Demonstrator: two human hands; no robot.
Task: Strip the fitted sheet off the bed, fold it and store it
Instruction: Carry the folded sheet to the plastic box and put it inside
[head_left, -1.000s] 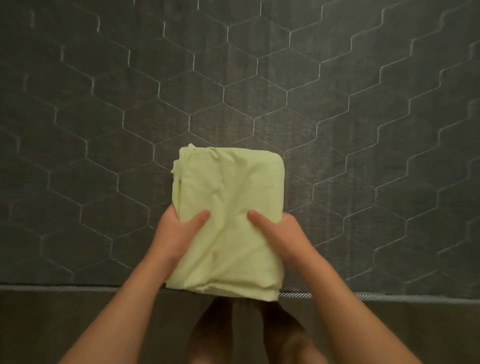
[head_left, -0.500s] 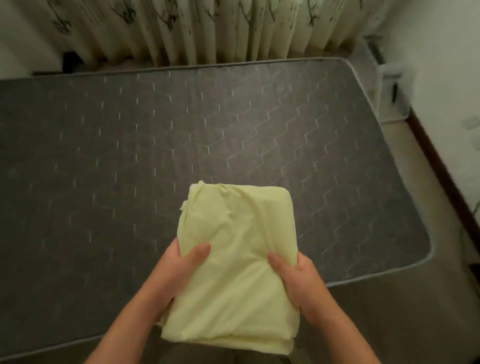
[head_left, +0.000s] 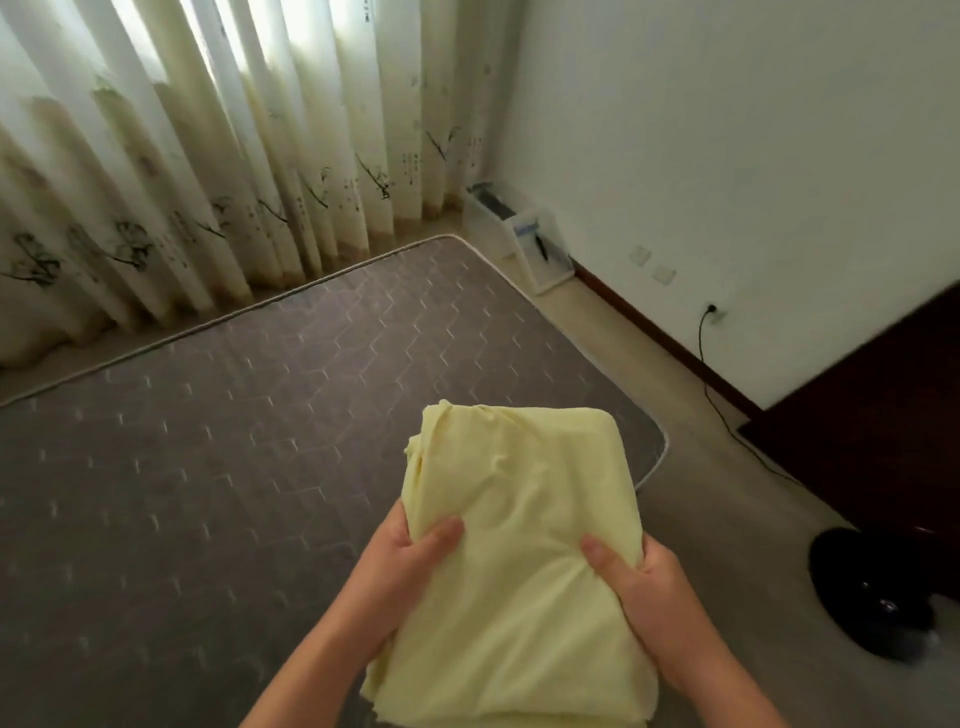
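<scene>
Moved: sheet (head_left: 519, 519) now off the mattress (head_left: 234, 441), shifted toward its right corner | head: folded yellow sheet held in the air above that corner | left hand (head_left: 410, 561) grips its left edge, thumb on top | right hand (head_left: 644, 587) grips its right edge, thumb on top | curtains (head_left: 208, 156) beyond the mattress | black fan base (head_left: 878, 592) at right.

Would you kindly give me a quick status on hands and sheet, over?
Left hand, right hand both grip folded yellow sheet. Held over bare mattress. Black round base on floor, right.
</scene>
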